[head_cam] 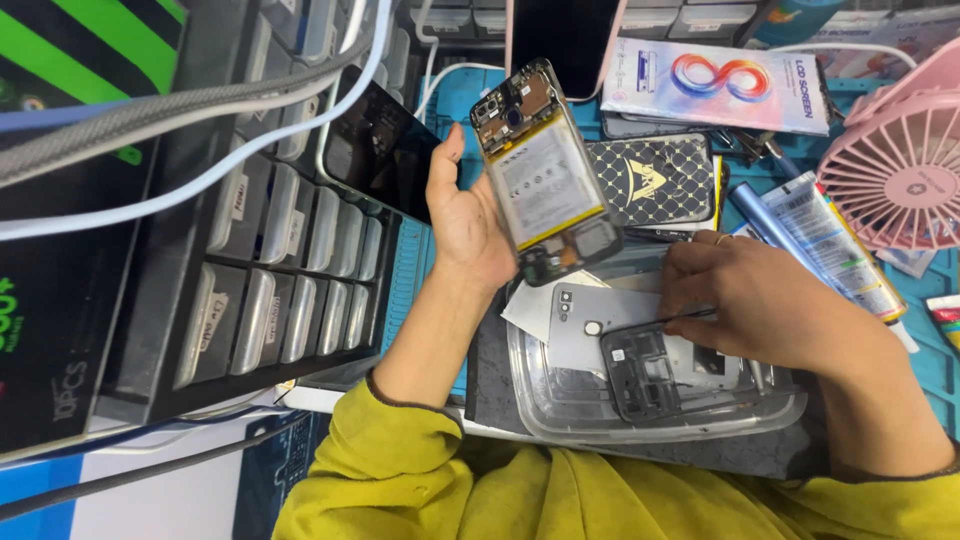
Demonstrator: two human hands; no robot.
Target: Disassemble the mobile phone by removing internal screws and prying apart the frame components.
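Scanning across from the grey drawer cabinet (290,270) at the left edge, a dark phone screen (380,150) leans against its drawers. Just right of that, the left hand (465,225) holds up an opened phone (545,165), back cover off, battery and board showing; thumb and fingers clamp its long edges from behind. Right of the phone and lower, a clear plastic tray (560,400) carries a grey back cover (590,320) and a black inner frame (650,370). The right hand (760,300) rests over the tray, its fingers pressed together on a thin dark tool (690,316), likely tweezers, whose tip sits just above the frame. Farther right lie a patterned phone case (655,180), a blue tube (800,235) and a pink fan (895,160). Working well here probably means keeping the phone level so nothing loose slides out, and steadying the right wrist on the tray rim while the tool tip works.
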